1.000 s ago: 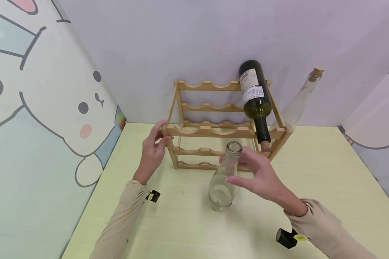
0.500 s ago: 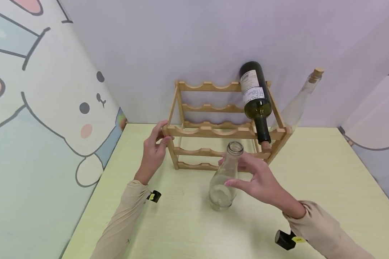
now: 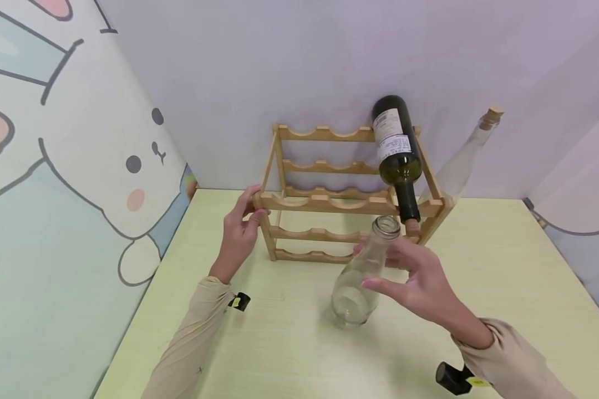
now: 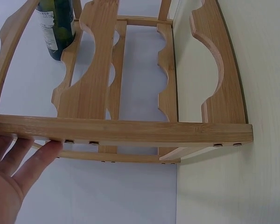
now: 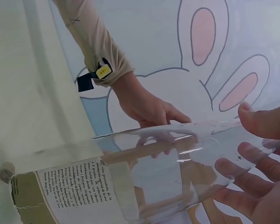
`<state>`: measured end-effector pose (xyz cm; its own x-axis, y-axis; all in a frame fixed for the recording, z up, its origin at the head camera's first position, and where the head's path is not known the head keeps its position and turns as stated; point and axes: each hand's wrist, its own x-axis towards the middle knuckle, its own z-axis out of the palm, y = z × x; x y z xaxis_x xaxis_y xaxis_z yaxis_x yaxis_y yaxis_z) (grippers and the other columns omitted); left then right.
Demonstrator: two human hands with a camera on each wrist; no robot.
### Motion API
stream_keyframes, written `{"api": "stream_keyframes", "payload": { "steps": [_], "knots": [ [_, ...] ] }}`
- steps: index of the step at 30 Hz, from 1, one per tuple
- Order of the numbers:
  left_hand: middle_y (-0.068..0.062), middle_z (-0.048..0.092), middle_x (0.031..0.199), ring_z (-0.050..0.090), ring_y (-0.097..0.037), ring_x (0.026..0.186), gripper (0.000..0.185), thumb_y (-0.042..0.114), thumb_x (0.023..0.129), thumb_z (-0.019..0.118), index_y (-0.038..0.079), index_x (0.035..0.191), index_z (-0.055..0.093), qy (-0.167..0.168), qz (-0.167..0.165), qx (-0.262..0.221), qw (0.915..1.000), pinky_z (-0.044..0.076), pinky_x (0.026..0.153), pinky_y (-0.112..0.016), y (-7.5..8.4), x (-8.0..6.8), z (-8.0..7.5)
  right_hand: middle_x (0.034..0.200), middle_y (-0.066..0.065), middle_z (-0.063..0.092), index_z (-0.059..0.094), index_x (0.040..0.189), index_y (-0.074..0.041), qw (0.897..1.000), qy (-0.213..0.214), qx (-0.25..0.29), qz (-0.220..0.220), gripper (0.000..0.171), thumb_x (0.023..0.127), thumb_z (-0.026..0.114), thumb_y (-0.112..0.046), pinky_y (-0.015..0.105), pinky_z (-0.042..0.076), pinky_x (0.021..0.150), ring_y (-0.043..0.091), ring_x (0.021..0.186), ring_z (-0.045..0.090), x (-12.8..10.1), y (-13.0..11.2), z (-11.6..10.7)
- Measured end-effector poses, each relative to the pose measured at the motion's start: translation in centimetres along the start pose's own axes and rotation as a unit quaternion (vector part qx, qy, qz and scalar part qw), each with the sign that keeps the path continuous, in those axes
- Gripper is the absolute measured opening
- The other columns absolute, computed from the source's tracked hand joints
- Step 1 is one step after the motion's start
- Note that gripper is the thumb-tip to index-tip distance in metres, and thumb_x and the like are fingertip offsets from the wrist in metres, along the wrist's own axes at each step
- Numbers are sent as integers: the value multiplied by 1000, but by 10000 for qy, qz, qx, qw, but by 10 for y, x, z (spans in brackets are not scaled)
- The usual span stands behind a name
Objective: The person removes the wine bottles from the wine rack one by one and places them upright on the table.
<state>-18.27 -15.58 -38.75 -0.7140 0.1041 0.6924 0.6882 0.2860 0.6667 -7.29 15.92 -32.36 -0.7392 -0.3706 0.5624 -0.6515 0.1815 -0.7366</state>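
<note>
A wooden wine rack [image 3: 324, 204] stands near the back wall. My left hand [image 3: 238, 233] grips its front left corner post, with the fingers also seen against the wood in the left wrist view. In my right hand [image 3: 421, 277] is a clear glass bottle [image 3: 356, 285], uncorked and leaning right, its mouth up. Thumb and fingers hold it around the upper body and neck. A printed label [image 5: 77, 189] on its lower part shows in the right wrist view. On the rack's top right lies a dark green wine bottle [image 3: 398, 149], corked neck toward me.
Right of the rack, a clear corked bottle [image 3: 461, 160] leans beside its end frame. A pale wall [image 3: 329, 66] closes off the back, and a wall with rabbit drawings [image 3: 95, 183] bounds the left. The light table [image 3: 289, 343] reaches toward me.
My right hand has shifted right with the clear bottle, which now leans more to the right. My left hand stays on the rack's corner.
</note>
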Motion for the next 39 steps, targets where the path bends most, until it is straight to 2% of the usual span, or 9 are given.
{"api": "stream_keyframes", "payload": {
  "steps": [4,10,17,22,26,30,34,39],
  "knots": [
    [-18,59,100,64,-30,84,47,-9,89,55,2,134,46,15,97,102,9999,57,57,-40,6,2,1,106,8,69,59,122,-1,9999,63,-69,-82,67,61,81,14,23,56,74,16,91,67,-3,-1,-4],
    [-23,57,98,63,-39,82,43,-13,88,54,-7,130,45,11,178,153,9997,57,57,-46,27,5,0,103,15,68,59,120,4,9997,105,-48,-205,68,58,79,19,20,55,72,15,89,67,-6,-6,-11],
    [-15,60,101,64,-28,86,47,-5,91,55,7,135,46,5,41,114,9999,58,61,-35,3,1,1,101,18,67,59,114,10,9991,166,243,-298,60,58,73,26,19,54,72,16,87,67,-3,-27,-17],
    [-14,60,101,64,-25,86,47,-1,92,55,11,137,46,-18,76,84,9999,58,60,-33,0,0,0,103,18,66,59,112,12,9987,164,356,-315,56,59,72,27,19,54,72,16,88,67,-5,-33,-23],
    [-15,60,101,64,-27,86,47,-4,91,55,8,136,47,19,39,73,10000,58,59,-37,2,0,1,107,18,65,61,108,10,9991,186,240,-310,53,59,73,26,18,54,72,16,94,65,-8,-34,-28],
    [-21,59,100,64,-33,84,44,-8,90,54,0,133,46,44,33,123,9999,58,60,-44,15,2,1,108,19,65,63,102,8,9988,307,248,-282,49,58,74,25,16,52,71,16,97,65,-14,-27,-35],
    [-24,58,100,63,-38,83,43,-12,89,53,-5,131,45,43,90,154,9998,57,60,-48,30,4,0,109,22,64,61,100,11,9974,343,519,-369,46,58,75,25,17,53,72,18,96,66,-20,-19,-41],
    [-25,58,99,63,-38,83,42,-12,89,54,-6,130,45,44,114,165,9998,57,60,-47,34,5,0,108,26,63,59,100,15,9959,366,698,-450,45,60,75,24,18,54,73,20,95,66,-25,-14,-48]
  ]
}}
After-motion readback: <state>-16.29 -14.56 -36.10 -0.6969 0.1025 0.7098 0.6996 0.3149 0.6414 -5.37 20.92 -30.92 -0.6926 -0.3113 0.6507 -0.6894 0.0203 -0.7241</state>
